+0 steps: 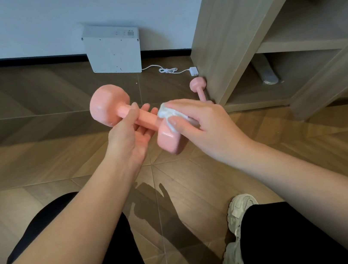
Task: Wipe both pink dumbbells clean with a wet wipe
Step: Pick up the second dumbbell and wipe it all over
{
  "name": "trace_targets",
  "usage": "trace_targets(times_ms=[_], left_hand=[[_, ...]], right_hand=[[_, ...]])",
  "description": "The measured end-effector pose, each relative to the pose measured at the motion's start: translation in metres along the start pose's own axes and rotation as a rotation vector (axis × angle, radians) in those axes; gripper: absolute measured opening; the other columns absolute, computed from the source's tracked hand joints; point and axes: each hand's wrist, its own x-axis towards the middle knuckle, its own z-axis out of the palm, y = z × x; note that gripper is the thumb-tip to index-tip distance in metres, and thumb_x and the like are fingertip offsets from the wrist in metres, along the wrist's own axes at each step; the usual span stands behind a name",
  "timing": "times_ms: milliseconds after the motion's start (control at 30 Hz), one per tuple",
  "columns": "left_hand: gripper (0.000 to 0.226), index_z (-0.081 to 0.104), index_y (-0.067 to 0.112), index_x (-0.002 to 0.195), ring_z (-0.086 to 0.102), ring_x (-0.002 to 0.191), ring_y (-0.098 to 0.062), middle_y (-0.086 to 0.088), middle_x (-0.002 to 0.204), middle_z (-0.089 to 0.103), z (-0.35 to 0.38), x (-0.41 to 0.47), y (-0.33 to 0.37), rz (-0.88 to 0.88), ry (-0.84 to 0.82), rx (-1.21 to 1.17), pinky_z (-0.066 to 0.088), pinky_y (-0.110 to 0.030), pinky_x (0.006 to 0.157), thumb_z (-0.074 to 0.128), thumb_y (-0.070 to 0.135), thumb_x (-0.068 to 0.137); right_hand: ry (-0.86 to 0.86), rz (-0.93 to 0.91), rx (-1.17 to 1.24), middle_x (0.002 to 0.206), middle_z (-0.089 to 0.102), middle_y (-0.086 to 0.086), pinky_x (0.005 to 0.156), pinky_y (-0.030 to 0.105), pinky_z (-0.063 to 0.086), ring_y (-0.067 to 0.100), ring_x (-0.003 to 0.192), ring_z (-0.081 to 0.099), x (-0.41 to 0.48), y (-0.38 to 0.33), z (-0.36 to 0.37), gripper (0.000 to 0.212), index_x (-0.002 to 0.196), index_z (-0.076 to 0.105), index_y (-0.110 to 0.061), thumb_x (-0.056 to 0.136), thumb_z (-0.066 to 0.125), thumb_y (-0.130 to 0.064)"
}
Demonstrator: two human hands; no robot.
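Head: left hand (128, 134) grips dumbbell (109, 104) handle; right hand (203, 123) pinches wet wipe (166, 112) on near end.

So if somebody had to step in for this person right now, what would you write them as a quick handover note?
Left hand: grips the first dumbbell by its handle, held up off the floor.
Right hand: holds the bunched wet wipe, pressed where the handle meets the near head.
Second dumbbell: on the floor against the wooden cabinet, not in hand.
Done: wiping of the first dumbbell is under way; how much is clean cannot be told.
Left: finish the first, then probably wipe the second; whether it is wiped yet cannot be told.
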Motion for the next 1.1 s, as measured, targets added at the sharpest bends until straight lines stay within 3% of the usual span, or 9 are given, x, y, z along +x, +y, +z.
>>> trace_targets(times_ms=[100,200,367,533,667,767,867,967,1100], left_hand=[[0.026,0.057,0.005,0.112,0.074,0.09,-0.022,-0.014,0.103,0.074,-0.002,-0.001,-0.004,0.028,0.011,0.079,0.06,-0.036,0.071,0.067,0.018,0.091],[0.035,0.058,0.001,0.114,0.073,0.092,-0.022,-0.015,0.101,0.074,-0.003,-0.003,-0.006,0.038,0.018,0.156,0.06,-0.035,0.072,0.069,0.024,0.09],[0.034,0.058,0.004,0.104,0.075,0.078,-0.021,-0.009,0.078,0.076,-0.002,-0.008,-0.006,-0.018,0.074,0.177,0.06,-0.039,0.077,0.073,0.029,0.086],[0.023,0.057,0.003,0.108,0.074,0.078,-0.017,-0.006,0.075,0.075,0.002,-0.013,-0.008,-0.057,-0.091,0.099,0.06,-0.033,0.075,0.063,0.021,0.094],[0.019,0.052,0.005,0.11,0.073,0.091,-0.023,-0.013,0.095,0.075,0.006,-0.018,-0.006,-0.031,-0.289,-0.03,0.059,-0.034,0.076,0.057,0.004,0.091],[0.027,0.051,0.012,0.107,0.072,0.096,-0.022,-0.014,0.104,0.074,0.011,-0.022,-0.002,0.022,-0.365,0.035,0.059,-0.034,0.078,0.061,0.004,0.083],[0.019,0.053,0.01,0.096,0.073,0.089,-0.018,-0.012,0.096,0.075,0.013,-0.022,-0.001,0.054,-0.336,0.07,0.06,-0.031,0.076,0.062,0.006,0.08],[0.01,0.054,0.006,0.1,0.073,0.081,-0.016,-0.01,0.087,0.075,0.015,-0.023,-0.004,0.066,-0.275,0.079,0.06,-0.028,0.07,0.057,0.004,0.09],[0.008,0.059,0.004,0.093,0.073,0.074,-0.016,-0.007,0.076,0.075,0.016,-0.025,-0.003,0.075,-0.241,0.098,0.06,-0.03,0.065,0.055,0.011,0.096]], right_hand=[[0.021,-0.182,-0.105,0.125,0.066,-0.004,0.106,0.037,0.037,0.01,0.121,0.056,-0.007,-0.003,-0.001,0.024,0.117,0.07,-0.012,0.097,0.058,-0.014],[-0.067,-0.257,-0.246,0.137,0.056,-0.002,0.106,0.053,0.035,0.017,0.131,0.048,-0.01,0.001,-0.003,0.039,0.129,0.062,-0.013,0.092,0.066,-0.026],[-0.231,-0.17,-0.354,0.146,0.039,-0.007,0.111,0.039,0.027,0.015,0.132,0.04,-0.007,0.005,-0.006,0.082,0.144,0.04,-0.025,0.074,0.078,-0.048],[-0.029,-0.023,-0.022,0.127,0.055,-0.009,0.092,0.008,0.036,0.002,0.116,0.051,-0.002,0.001,-0.002,0.063,0.128,0.054,-0.024,0.071,0.081,-0.029],[0.016,0.267,0.464,0.097,0.066,-0.026,0.082,0.009,0.047,-0.011,0.096,0.061,0.011,0.002,-0.011,0.043,0.119,0.061,-0.025,0.08,0.077,-0.023],[-0.056,0.369,0.649,0.099,0.069,-0.026,0.091,0.021,0.051,-0.006,0.101,0.063,0.015,0.004,-0.015,0.038,0.125,0.056,-0.026,0.089,0.07,-0.027],[-0.049,0.275,0.519,0.098,0.068,-0.032,0.09,0.015,0.048,-0.009,0.103,0.061,0.014,0.005,-0.018,0.03,0.117,0.062,-0.029,0.089,0.067,-0.039],[-0.026,0.25,0.314,0.109,0.061,-0.031,0.1,0.029,0.044,-0.004,0.114,0.056,0.014,0.009,-0.025,0.025,0.105,0.064,-0.042,0.082,0.068,-0.053],[-0.139,0.177,0.221,0.11,0.057,-0.037,0.095,0.021,0.046,-0.01,0.111,0.054,0.007,0.01,-0.026,0.057,0.118,0.048,-0.05,0.07,0.08,-0.051]])
